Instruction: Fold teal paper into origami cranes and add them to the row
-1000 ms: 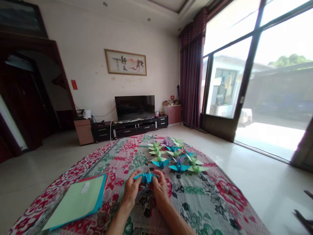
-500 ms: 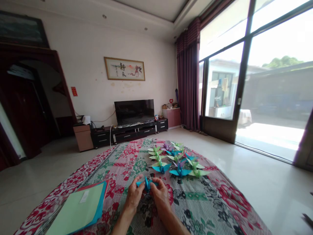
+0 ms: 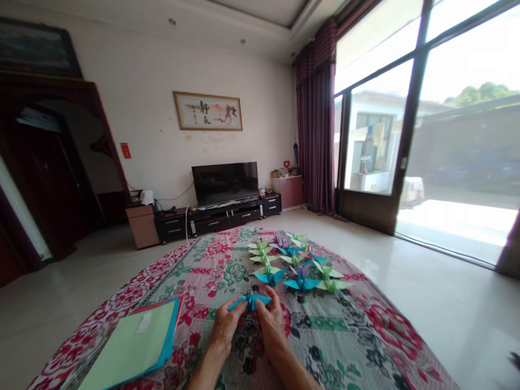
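A blue origami crane (image 3: 251,302) is held between my two hands above the patterned tablecloth (image 3: 203,281). My left hand (image 3: 226,323) pinches it from the left side, thumb and fingers closed on the paper. On the other side my right hand (image 3: 271,319) grips it, thumb near its middle and fingers at the right wing. Its wings spread out to both sides; part of the body is hidden by my thumbs. Just beyond stand several finished paper cranes, among them a blue one (image 3: 271,277), another blue one (image 3: 301,283) and a green one (image 3: 331,283).
A stack of coloured paper sheets (image 3: 130,341), light green on top with blue and red beneath, lies at the left of the table. Past the table stand a television (image 3: 225,183) on a low cabinet, and a glass door (image 3: 374,146) at the right.
The crane in my hands has tilted, and its wings now show wider. My fingers have shifted on it, with the right ones raised to the wing. The view has moved slightly.
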`<move>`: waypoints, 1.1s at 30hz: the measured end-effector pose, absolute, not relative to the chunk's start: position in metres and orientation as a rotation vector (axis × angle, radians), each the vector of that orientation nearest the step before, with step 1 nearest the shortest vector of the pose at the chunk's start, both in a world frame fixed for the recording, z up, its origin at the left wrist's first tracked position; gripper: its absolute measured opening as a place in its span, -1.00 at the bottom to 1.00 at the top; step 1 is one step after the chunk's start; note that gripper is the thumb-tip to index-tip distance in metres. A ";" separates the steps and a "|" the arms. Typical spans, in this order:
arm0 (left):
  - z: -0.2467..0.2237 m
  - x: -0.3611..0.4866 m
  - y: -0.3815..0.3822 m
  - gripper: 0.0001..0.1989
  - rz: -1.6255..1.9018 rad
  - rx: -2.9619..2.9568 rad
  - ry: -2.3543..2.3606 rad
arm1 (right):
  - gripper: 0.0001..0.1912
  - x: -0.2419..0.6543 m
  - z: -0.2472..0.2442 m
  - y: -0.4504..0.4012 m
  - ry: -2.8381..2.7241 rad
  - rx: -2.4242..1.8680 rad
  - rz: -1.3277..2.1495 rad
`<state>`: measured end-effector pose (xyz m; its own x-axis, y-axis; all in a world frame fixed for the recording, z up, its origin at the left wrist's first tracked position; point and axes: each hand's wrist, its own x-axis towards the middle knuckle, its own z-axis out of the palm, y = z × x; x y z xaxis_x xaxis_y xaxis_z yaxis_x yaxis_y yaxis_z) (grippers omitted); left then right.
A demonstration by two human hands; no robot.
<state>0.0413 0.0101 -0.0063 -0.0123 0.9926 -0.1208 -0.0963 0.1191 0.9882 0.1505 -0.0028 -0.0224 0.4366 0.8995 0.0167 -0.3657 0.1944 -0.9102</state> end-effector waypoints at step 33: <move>0.000 0.038 0.001 -0.79 1.391 0.581 1.043 | -0.68 0.153 -0.016 -0.003 -0.541 -0.773 1.406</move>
<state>0.0377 0.0010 -0.0004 -0.1324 0.9599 -0.2469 -0.5062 0.1487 0.8495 0.1528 -0.0033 -0.0158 0.1116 0.9878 -0.1083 -0.6608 -0.0076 -0.7505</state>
